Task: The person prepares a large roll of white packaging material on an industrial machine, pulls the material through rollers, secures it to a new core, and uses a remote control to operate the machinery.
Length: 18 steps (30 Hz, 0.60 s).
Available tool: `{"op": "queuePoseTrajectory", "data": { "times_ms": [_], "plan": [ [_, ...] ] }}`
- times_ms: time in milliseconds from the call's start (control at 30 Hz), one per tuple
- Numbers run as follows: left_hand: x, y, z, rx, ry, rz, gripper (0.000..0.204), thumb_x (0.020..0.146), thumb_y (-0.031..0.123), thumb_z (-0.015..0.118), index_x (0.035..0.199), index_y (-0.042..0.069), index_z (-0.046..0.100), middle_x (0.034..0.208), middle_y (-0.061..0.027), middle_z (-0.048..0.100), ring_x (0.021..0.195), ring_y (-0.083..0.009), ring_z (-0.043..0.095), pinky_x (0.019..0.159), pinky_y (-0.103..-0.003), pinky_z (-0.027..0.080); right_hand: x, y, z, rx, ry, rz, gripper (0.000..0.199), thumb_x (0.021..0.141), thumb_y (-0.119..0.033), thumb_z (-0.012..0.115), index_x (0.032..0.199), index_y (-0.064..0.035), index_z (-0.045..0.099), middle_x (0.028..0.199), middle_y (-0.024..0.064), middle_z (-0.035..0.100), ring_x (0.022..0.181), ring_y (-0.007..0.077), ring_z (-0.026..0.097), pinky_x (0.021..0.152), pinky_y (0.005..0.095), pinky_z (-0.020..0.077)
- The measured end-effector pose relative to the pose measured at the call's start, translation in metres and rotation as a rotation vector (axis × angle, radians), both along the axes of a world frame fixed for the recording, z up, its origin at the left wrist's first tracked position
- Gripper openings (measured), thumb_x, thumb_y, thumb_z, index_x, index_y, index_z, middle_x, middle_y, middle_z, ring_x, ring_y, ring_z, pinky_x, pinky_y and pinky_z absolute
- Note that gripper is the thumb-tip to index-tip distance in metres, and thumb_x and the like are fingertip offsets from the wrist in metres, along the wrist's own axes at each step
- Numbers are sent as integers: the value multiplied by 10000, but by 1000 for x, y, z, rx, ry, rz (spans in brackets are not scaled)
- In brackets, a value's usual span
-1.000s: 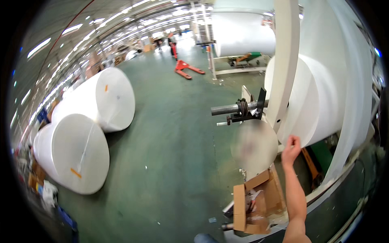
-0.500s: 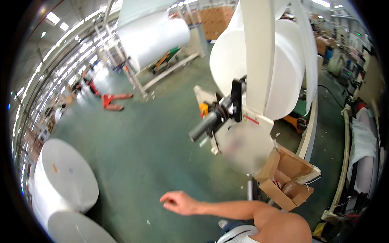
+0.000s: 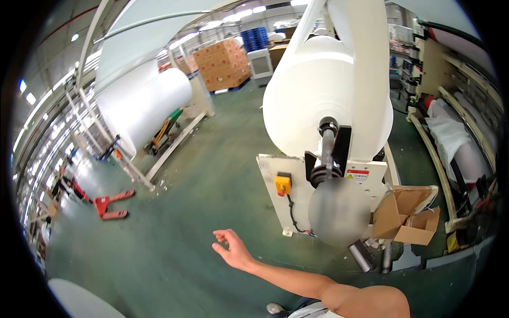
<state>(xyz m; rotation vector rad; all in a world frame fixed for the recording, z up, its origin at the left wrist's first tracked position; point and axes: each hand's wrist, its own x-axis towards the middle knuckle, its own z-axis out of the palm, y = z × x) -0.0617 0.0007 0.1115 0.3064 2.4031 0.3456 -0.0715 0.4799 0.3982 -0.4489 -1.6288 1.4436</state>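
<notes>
My right hand [image 3: 231, 249] hangs over the green floor [image 3: 201, 180], fingers loosely curled and apart, holding nothing. Its bare forearm comes in from the lower right. The nearest thing is a white machine stand [image 3: 273, 199] to the hand's right, with a yellow button box [image 3: 282, 184] and a black cable on its face. A metal shaft [image 3: 327, 143] sticks out of the stand toward me, and a huge white paper roll [image 3: 313, 95] sits on it behind. My left hand is out of view.
An open cardboard box [image 3: 408, 217] stands right of the stand. A second big white roll [image 3: 143, 106] rests on a frame at left, with a red pallet jack [image 3: 108, 204] beyond. Stacked brown cartons [image 3: 222, 63] are far back. Racks line the right edge.
My right hand came off the roll's edge and dropped low over the floor. The view has swung, so the shaft and stand now face me.
</notes>
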Motion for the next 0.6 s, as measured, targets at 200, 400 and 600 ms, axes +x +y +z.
{"op": "queuePoseTrajectory", "data": {
  "times_ms": [200,400,600],
  "plan": [
    [-288,64,18,-163,120,-188,342,956,283,653,1080,-35,675,1019,-247,719,937,-338,687,822,-433,540,-117,181,34,201,-10,-583,415,898,-178,732,1257,-31,586,1168,126,579,1045,245,580,896,366,491],
    [-552,296,10,467,375,-183,278,1011,241,597,1097,-17,653,1029,-188,730,921,-302,682,842,-415,539,-120,429,89,461,-21,-1130,592,949,-277,679,1398,38,455,1390,263,482,1321,431,428,1117,520,341],
    [-531,679,115,902,198,-436,441,951,201,624,1310,-45,554,1298,-246,579,1178,-403,592,1019,-439,471,-21,619,151,365,-197,-1646,606,1021,-360,537,1512,-33,399,1573,279,316,1466,432,300,1161,594,254]
  ]
}}
